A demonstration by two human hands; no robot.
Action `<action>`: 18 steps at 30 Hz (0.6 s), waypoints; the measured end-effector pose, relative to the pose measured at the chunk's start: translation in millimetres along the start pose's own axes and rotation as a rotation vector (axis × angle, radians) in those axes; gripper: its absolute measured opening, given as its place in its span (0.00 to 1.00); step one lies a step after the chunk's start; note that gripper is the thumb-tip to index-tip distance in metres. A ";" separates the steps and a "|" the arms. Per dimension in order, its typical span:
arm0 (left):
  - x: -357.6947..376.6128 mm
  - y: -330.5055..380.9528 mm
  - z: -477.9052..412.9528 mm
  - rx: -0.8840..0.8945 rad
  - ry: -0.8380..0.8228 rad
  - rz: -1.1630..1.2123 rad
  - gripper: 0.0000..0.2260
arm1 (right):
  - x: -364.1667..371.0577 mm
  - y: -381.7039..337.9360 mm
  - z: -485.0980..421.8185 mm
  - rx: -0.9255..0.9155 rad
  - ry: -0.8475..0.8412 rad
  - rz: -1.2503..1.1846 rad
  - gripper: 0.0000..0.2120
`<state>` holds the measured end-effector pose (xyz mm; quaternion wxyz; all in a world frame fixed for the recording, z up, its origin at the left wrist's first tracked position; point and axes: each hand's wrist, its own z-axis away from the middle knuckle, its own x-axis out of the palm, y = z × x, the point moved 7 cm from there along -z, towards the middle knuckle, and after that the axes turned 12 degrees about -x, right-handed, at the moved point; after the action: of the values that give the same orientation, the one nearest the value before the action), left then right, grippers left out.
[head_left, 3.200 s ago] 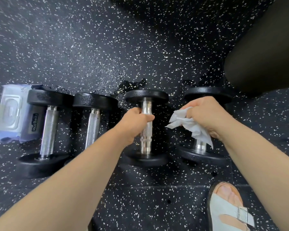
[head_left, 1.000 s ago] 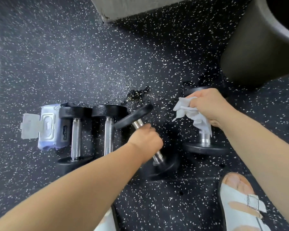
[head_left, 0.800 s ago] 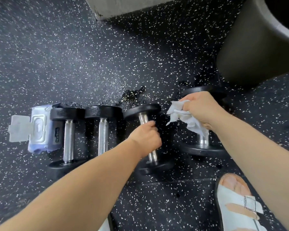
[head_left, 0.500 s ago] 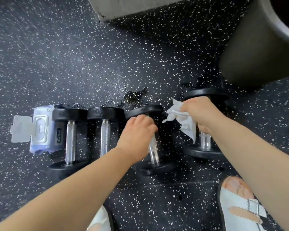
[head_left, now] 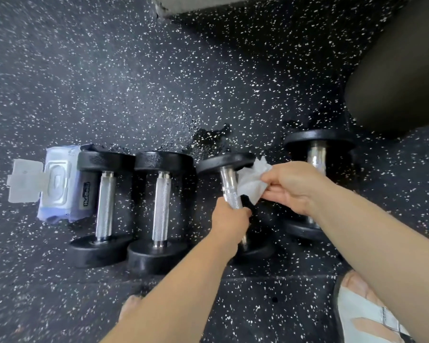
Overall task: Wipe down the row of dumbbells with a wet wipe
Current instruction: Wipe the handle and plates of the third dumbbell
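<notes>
Nearest me, my right foot in a pale sandal stands on the speckled black rubber floor. Just beyond it, my left grip is curled tight round the lower part of the chrome handle of the third dumbbell, counting from the left. That dumbbell slants a little out of line.

My right grip pinches a crumpled white wet wipe against the upper handle, just under the far black head. Half a second ago the wipe hung over the rightmost dumbbell. It has now crossed to the third, and the rightmost stands uncovered behind my right wrist. I judge the rightmost finished and the third just begun.

To the left, the second dumbbell and the first dumbbell lie side by side, touched by neither grip and probably yet to be wiped. The open wipes pack lies against the first one's left side. Farthest off, at the right, sits a large dark rounded object.
</notes>
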<state>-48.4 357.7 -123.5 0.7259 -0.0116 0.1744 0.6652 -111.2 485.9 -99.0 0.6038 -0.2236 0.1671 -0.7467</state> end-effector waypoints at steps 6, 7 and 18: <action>-4.9 -3.8 12.2 0.083 -0.026 -0.044 0.16 | 29.4 3.1 -2.7 0.006 0.057 -0.333 0.15; -5.7 -2.2 14.7 0.101 -0.037 -0.047 0.16 | 31.6 3.8 -5.9 0.019 0.081 -0.431 0.15; -8.1 22.6 27.4 0.190 -0.143 -0.060 0.14 | 36.2 -16.9 0.7 -0.071 0.106 -0.600 0.12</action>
<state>-64.2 359.3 -90.7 0.7540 0.0996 0.1839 0.6227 -131.0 454.2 -84.8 0.3385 -0.2447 0.1507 -0.8960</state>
